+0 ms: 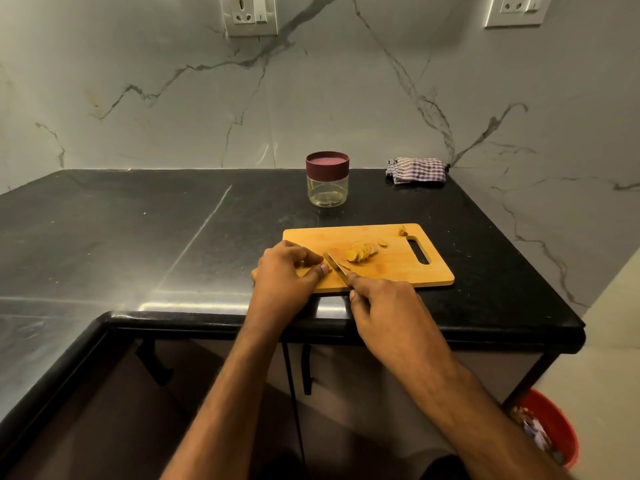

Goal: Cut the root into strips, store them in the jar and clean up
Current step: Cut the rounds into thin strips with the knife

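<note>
Here, a knife (335, 266) is gripped by the right hand (379, 308) over the cutting board (391, 268). A root piece, mostly hidden, is pinched by the left hand (285, 271). Cut slices (362, 252) lie mid-board. The lidded jar (327, 183) stands behind.

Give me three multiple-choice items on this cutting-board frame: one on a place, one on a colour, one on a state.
1. Where does the jar stand?
A. on the cutting board
B. on the counter behind the cutting board
C. on the floor

2. What colour is the jar's lid?
A. maroon
B. green
C. white

3. What is the right hand doing?
A. resting open on the counter
B. lifting the cloth
C. holding the knife

Answers:
1 B, the jar is on the black counter beyond the cutting board.
2 A, the lid is dark red.
3 C, its fingers curl round the handle and the knife points at the slices, while the left hand steadies a piece.
</note>
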`<control>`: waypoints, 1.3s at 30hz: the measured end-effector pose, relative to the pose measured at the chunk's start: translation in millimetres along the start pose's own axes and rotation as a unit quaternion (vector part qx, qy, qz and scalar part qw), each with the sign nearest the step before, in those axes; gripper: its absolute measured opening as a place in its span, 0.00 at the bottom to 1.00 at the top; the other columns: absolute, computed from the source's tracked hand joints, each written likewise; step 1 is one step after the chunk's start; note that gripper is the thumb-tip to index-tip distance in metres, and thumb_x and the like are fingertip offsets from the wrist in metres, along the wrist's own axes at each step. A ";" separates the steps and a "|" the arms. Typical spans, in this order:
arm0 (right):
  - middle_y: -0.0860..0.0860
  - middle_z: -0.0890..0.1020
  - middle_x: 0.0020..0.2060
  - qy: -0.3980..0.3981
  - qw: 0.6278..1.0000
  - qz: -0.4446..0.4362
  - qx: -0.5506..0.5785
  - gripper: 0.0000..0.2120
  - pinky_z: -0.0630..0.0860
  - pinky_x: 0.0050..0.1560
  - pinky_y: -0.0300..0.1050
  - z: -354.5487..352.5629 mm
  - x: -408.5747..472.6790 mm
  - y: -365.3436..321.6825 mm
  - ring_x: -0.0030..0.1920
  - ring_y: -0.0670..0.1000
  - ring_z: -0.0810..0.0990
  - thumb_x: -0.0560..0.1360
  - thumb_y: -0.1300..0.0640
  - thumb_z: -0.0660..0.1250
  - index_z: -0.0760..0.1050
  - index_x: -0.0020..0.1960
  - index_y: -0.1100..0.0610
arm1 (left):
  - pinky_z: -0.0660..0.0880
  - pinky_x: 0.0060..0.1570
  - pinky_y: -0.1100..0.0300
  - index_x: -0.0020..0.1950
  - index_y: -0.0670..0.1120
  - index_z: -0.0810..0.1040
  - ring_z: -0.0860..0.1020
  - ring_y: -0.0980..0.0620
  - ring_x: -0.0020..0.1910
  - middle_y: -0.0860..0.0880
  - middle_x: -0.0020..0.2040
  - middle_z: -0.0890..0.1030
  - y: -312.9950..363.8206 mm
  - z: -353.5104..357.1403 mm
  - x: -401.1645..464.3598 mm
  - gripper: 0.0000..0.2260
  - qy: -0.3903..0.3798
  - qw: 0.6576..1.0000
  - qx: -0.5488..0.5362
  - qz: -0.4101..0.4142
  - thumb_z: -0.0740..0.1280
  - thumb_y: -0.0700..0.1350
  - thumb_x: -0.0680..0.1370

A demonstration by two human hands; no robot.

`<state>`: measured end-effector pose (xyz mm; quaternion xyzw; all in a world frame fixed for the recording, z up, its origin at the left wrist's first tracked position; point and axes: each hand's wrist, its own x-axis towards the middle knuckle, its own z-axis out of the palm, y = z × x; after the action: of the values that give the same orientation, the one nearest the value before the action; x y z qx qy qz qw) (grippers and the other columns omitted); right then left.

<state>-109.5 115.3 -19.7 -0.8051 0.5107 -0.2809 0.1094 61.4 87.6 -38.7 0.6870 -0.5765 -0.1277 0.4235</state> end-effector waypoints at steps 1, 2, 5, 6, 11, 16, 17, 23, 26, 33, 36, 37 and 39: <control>0.45 0.81 0.50 0.003 1.000 0.001 0.001 0.18 0.69 0.41 0.31 0.7 -0.4 0.1 0.41 0.41 0.73 0.81 0.50 0.58 0.69 0.70 0.46 | 0.74 0.61 0.40 0.46 0.58 0.84 0.77 0.54 0.55 0.61 0.51 0.77 0.8 -0.3 0.5 0.04 -0.004 1.000 0.006 -0.001 0.75 0.55 0.73; 0.45 0.80 0.50 0.004 1.000 0.002 0.001 0.18 0.69 0.41 0.31 1.3 -1.0 -0.1 0.42 0.41 0.73 0.81 0.50 0.58 0.68 0.70 0.46 | 0.73 0.61 0.39 0.45 0.59 0.83 0.76 0.53 0.57 0.60 0.51 0.77 1.6 -0.9 1.0 0.03 -0.010 1.000 0.013 -0.003 0.75 0.55 0.74; 0.45 0.80 0.51 0.009 1.000 -0.004 -0.005 0.19 0.72 0.45 0.33 3.3 -4.0 -2.5 0.45 0.41 0.73 0.81 0.50 0.57 0.66 0.72 0.46 | 0.68 0.63 0.41 0.43 0.61 0.80 0.72 0.52 0.60 0.58 0.53 0.75 5.8 -2.8 1.7 0.03 -0.030 0.999 0.043 -0.012 0.73 0.55 0.76; 0.45 0.80 0.51 0.008 1.000 -0.005 -0.012 0.19 0.73 0.46 0.34 4.2 -4.9 -3.5 0.46 0.41 0.74 0.81 0.50 0.57 0.66 0.72 0.46 | 0.66 0.63 0.42 0.45 0.60 0.80 0.71 0.52 0.61 0.57 0.54 0.75 6.7 -3.0 2.3 0.03 -0.035 0.998 0.054 -0.013 0.72 0.55 0.76; 0.46 0.79 0.51 -0.004 0.999 0.003 -0.046 0.20 0.76 0.47 0.38 10.3 -2.3 -6.6 0.49 0.44 0.77 0.81 0.53 0.58 0.64 0.72 0.46 | 0.63 0.61 0.45 0.46 0.59 0.79 0.68 0.52 0.62 0.56 0.56 0.73 8.2 -4.7 3.2 0.03 -0.055 0.996 0.069 -0.005 0.70 0.55 0.78; 0.50 0.79 0.50 -0.072 0.993 0.037 -0.081 0.22 0.79 0.48 0.45 19.2 21.0 -9.6 0.48 0.49 0.77 0.79 0.57 0.62 0.65 0.72 0.48 | 0.61 0.59 0.48 0.43 0.60 0.78 0.69 0.53 0.62 0.57 0.54 0.73 8.2 -5.5 3.3 0.05 -0.052 0.997 0.056 0.003 0.71 0.53 0.78; 0.50 0.78 0.51 -0.096 0.991 0.043 -0.084 0.22 0.79 0.49 0.45 19.0 26.3 -10.9 0.49 0.49 0.77 0.79 0.57 0.62 0.65 0.72 0.49 | 0.62 0.59 0.48 0.42 0.60 0.78 0.69 0.53 0.61 0.57 0.54 0.73 8.3 -5.5 3.2 0.05 -0.049 0.997 0.053 0.003 0.71 0.53 0.77; 0.50 0.80 0.51 -0.097 0.991 0.026 -0.088 0.18 0.79 0.49 0.45 4.7 12.6 -7.9 0.48 0.49 0.78 0.80 0.55 0.60 0.68 0.69 0.47 | 0.65 0.62 0.44 0.43 0.60 0.80 0.69 0.53 0.60 0.57 0.52 0.74 7.6 -4.1 2.4 0.03 -0.035 0.998 0.051 -0.006 0.73 0.55 0.76; 0.47 0.81 0.48 -0.041 0.997 0.005 -0.070 0.15 0.78 0.46 0.41 -4.2 -6.4 -5.6 0.46 0.46 0.78 0.81 0.52 0.58 0.71 0.67 0.46 | 0.64 0.61 0.46 0.43 0.60 0.80 0.68 0.54 0.60 0.57 0.52 0.73 7.5 -4.0 3.2 0.04 -0.037 0.998 0.051 -0.001 0.73 0.54 0.76; 0.47 0.74 0.50 -0.033 0.991 0.017 -0.126 0.22 0.77 0.47 0.45 -2.1 -1.6 8.1 0.50 0.48 0.75 0.81 0.50 0.57 0.59 0.73 0.39 | 0.65 0.63 0.45 0.47 0.61 0.80 0.70 0.54 0.61 0.58 0.53 0.73 5.8 -3.0 -0.2 0.03 -0.025 0.999 0.047 0.010 0.73 0.55 0.76; 0.46 0.74 0.50 -0.028 0.993 0.021 -0.113 0.21 0.76 0.48 0.44 -3.0 -2.9 9.3 0.51 0.47 0.74 0.81 0.49 0.56 0.59 0.73 0.39 | 0.60 0.62 0.49 0.53 0.62 0.76 0.69 0.54 0.62 0.58 0.55 0.72 7.5 -1.6 -2.4 0.07 -0.030 0.998 0.057 0.017 0.71 0.55 0.77; 0.46 0.74 0.50 -0.025 0.994 0.019 -0.108 0.21 0.76 0.48 0.43 -3.2 -3.3 9.2 0.51 0.47 0.74 0.81 0.49 0.56 0.59 0.73 0.39 | 0.60 0.63 0.49 0.55 0.63 0.75 0.69 0.54 0.62 0.58 0.56 0.72 7.7 -1.0 -2.7 0.08 -0.031 0.997 0.064 0.021 0.71 0.54 0.77; 0.46 0.75 0.51 -0.021 0.996 0.018 -0.090 0.21 0.75 0.48 0.42 -4.4 -4.3 8.7 0.51 0.46 0.74 0.81 0.48 0.56 0.60 0.73 0.39 | 0.60 0.64 0.47 0.57 0.62 0.75 0.69 0.54 0.63 0.58 0.56 0.71 8.2 -0.1 -2.4 0.09 -0.032 0.997 0.073 0.018 0.70 0.55 0.78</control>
<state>-120.0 115.7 -21.6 -0.8080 0.5460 -0.2149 0.0524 55.1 90.1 -33.4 0.7015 -0.6093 -0.0994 0.3560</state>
